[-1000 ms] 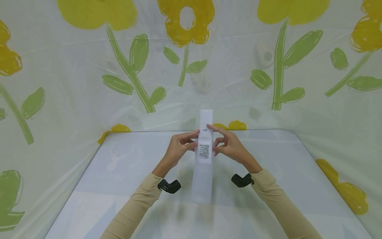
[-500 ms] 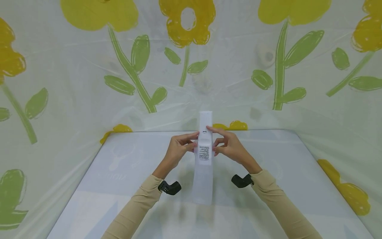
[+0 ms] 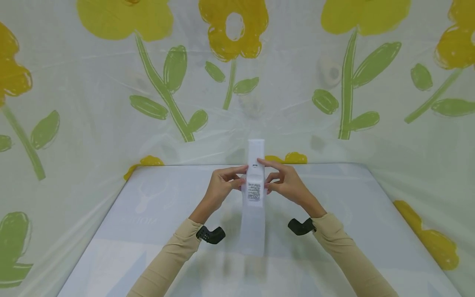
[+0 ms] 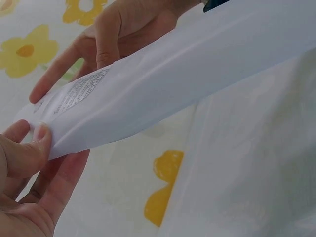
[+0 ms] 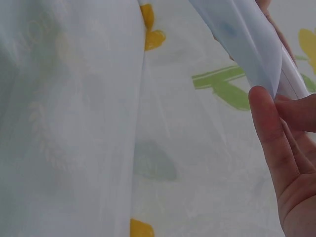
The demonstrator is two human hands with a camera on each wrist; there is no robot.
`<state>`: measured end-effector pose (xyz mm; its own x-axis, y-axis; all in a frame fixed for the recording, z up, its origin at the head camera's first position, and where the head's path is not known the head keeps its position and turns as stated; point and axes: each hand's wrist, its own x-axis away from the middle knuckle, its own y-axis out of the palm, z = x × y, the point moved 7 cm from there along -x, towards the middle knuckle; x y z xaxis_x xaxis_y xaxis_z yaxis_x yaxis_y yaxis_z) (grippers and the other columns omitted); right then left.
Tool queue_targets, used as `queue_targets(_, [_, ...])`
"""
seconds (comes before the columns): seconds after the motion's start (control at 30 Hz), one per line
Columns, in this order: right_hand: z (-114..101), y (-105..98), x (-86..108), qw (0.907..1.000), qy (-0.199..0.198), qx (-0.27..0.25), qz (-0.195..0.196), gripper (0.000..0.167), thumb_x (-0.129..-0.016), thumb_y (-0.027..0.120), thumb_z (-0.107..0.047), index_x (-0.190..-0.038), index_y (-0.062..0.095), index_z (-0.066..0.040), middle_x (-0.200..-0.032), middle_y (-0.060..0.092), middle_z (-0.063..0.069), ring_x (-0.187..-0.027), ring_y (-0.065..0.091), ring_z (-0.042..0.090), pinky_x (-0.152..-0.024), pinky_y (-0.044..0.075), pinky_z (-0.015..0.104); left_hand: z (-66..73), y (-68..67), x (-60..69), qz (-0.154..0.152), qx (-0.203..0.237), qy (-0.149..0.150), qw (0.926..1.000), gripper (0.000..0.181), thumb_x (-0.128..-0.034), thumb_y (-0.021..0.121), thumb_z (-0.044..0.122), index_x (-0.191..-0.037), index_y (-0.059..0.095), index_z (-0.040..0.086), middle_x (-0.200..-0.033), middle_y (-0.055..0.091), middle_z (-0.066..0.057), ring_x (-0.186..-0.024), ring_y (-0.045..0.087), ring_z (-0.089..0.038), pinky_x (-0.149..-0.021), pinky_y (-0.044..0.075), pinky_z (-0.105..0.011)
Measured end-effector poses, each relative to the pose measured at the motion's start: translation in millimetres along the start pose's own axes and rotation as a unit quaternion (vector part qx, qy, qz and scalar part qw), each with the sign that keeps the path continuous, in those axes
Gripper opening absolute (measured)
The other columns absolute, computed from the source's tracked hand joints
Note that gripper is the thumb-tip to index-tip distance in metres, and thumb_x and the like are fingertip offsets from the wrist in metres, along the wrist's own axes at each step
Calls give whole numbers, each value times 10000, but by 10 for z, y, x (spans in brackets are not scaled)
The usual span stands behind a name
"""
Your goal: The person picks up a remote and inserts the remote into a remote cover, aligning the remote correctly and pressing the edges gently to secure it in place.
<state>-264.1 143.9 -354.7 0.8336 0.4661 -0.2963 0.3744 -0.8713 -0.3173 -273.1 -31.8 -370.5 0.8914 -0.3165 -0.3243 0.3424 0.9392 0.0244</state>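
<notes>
A slim white device [image 3: 256, 148] stands upright between the two hands, with a small dark slot and a printed label [image 3: 254, 192] on the side toward me. Its lower part sits in a frosted plastic sleeve [image 3: 252, 233] that hangs down below it. At its left edge my left hand [image 3: 219, 185] pinches the device and sleeve between thumb and fingers. My right hand [image 3: 289, 181] pinches the sleeve's right edge, while its index finger lies on the device beside the slot. In the right wrist view, thumb and fingers of the right hand [image 5: 291, 153] meet on the sleeve [image 5: 261, 54].
Below the hands is a pale table [image 3: 148, 214] with faint printed marks. A whitish curtain [image 3: 282, 111] with yellow flowers and green leaves hangs behind the table and at its sides. Each wrist wears a black camera mount [image 3: 211, 234].
</notes>
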Motion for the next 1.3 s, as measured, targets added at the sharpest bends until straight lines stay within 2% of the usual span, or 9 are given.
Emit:
queue_targets(0.27, [2, 18, -13, 9999, 84, 54, -2, 658, -834, 617, 114, -1421, 435, -123, -1399, 432, 59, -751, 629, 304, -658, 579, 385, 28, -6, 9, -2, -167, -67, 9998, 345, -852, 658, -26, -1195, 645, 12, -1136, 645, -157, -752, 580, -213, -698, 575, -367])
queue_targets(0.57, [-52, 57, -23, 9995, 94, 315, -22, 775, -818, 611, 146, -1483, 298, -99, -1475, 309, 130, -728, 626, 378, -655, 578, 398, 46, 2, 16, -169, -376, -64, 9991, 358, -860, 636, -43, -1213, 636, 22, -1147, 642, -147, -799, 607, -244, -705, 572, -379])
queue_targets(0.83, [-21, -11, -8, 9992, 22, 388, 100, 751, -819, 655, 90, -1457, 385, -199, -1459, 364, 27, -751, 640, 284, -704, 574, 339, 35, 18, 21, -175, -304, -124, 9993, 364, -859, 641, -41, -1216, 638, 35, -1152, 646, -124, -817, 600, -240, -717, 573, -390])
queue_targets(1.03, [-10, -20, -8, 9998, 17, 216, -37, 753, -816, 644, 79, -1450, 396, -242, -1441, 372, -10, -794, 620, 277, -706, 575, 383, 0, 15, 31, -150, -173, -165, 9996, 360, -856, 643, -46, -1211, 634, 11, -1168, 638, -151, -923, 609, -337, -735, 570, -402])
queue_targets(1.13, [-34, -13, -5, 9998, 40, 69, -184, 758, -817, 617, 100, -1462, 376, -216, -1456, 347, 3, -812, 602, 288, -699, 575, 388, -11, 17, 34, -136, -158, -201, 9996, 361, -855, 645, -45, -1213, 629, 4, -1174, 634, -155, -955, 604, -368, -745, 568, -399])
queue_targets(1.3, [-53, -3, -4, 9991, 171, 119, -360, 781, -800, 553, 174, -1482, 320, -127, -1494, 277, 68, -831, 600, 344, -660, 574, 420, -17, 22, 33, -122, -241, -223, 9994, 365, -858, 645, -41, -1219, 625, 5, -1173, 634, -152, -957, 623, -330, -749, 567, -388])
